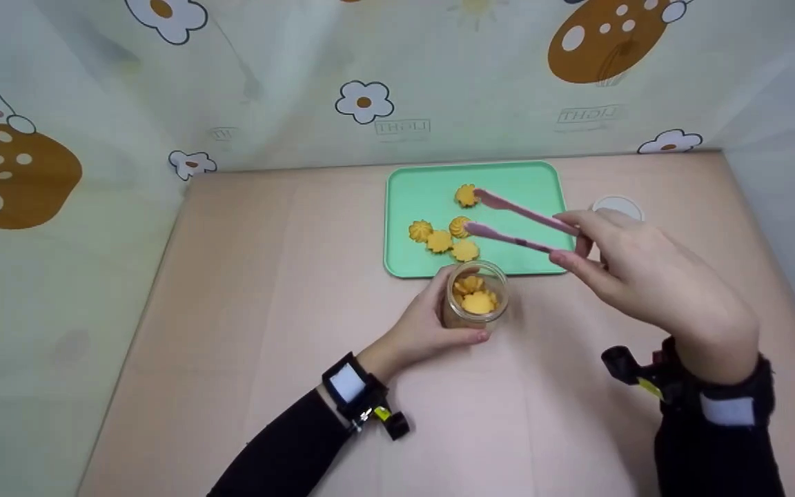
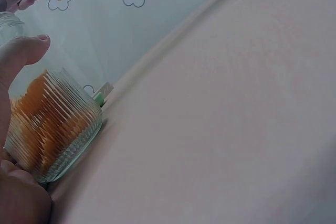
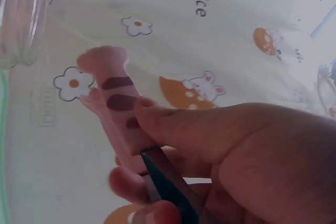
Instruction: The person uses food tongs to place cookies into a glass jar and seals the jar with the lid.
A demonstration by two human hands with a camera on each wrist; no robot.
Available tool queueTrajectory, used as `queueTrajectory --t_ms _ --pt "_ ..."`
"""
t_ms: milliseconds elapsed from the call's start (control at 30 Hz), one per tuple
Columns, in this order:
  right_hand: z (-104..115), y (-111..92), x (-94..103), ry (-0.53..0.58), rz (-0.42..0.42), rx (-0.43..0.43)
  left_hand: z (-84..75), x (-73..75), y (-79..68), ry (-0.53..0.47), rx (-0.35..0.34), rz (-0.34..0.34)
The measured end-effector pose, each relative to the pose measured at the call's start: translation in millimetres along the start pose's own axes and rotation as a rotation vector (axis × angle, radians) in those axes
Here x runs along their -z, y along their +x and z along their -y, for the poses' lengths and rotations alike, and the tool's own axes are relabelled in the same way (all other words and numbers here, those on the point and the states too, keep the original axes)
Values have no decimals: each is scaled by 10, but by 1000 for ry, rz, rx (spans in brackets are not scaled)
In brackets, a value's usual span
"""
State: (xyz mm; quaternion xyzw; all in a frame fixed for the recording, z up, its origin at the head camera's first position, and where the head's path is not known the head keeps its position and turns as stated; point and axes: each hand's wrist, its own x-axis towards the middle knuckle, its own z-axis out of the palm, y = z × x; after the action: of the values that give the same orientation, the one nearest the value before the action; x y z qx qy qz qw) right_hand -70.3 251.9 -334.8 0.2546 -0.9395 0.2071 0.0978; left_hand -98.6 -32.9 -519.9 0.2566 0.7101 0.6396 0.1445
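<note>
My left hand grips a ribbed glass jar on the table, fingers round its far side and thumb in front. Several yellow flower-shaped cookies lie inside; they also show through the glass in the left wrist view. My right hand pinches pink tongs between thumb and fingers. The tongs' arms are spread, with nothing between the tips, which hover over a green tray. Loose cookies lie on that tray. In the right wrist view the tongs have a paw-shaped tip with dark stripes.
A round white lid lies right of the tray, partly behind my right hand. The pale table meets a patterned cloth backdrop at the back and sides. The jar's mouth stands just in front of the tray's near edge.
</note>
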Motion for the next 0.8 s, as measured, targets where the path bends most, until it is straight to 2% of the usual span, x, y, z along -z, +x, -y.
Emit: queueTrajectory --t_ms 200,500,667,800 --pt "-155 161 -151 10 -2 -132 15 -3 3 -25 -7 6" --pt "-267 388 -508 7 -24 -237 14 -2 4 -41 -7 12" --pt "-475 490 -791 40 -44 -287 13 -10 4 -41 -8 7" --pt "-657 532 -1006 59 -23 -347 1 -9 2 -37 -3 3"
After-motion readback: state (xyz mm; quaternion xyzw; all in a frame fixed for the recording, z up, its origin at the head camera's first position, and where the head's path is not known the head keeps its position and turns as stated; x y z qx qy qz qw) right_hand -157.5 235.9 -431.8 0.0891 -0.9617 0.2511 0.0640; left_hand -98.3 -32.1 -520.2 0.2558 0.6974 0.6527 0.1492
